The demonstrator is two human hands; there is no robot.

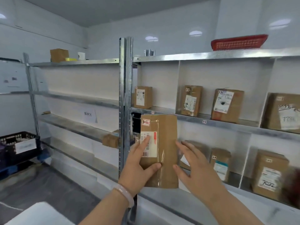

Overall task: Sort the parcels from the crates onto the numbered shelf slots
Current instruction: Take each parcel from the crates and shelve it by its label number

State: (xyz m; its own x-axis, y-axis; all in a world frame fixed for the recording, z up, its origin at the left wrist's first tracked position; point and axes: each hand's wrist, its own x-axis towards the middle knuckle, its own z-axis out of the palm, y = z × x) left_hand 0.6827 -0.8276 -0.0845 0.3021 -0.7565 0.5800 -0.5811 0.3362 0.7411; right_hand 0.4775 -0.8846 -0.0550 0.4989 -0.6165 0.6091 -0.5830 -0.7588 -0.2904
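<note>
A tall brown cardboard parcel (165,143) with a white shipping label and a small red-edged sticker is held upright in front of the metal shelf unit (203,120). My left hand (139,168) grips its lower left side, thumb across the front. At the parcel's right edge my right hand (194,166) has its fingers spread; whether it touches the box is unclear. Several labelled parcels stand in the numbered slots, such as one (143,96) in the upper left slot and one (227,104) further right.
A second metal rack (78,101) stands to the left with a paper sign and a small box (110,140). A black crate (19,143) sits low at the far left. A red basket (238,42) rests on top of the shelf. White dividers separate the slots.
</note>
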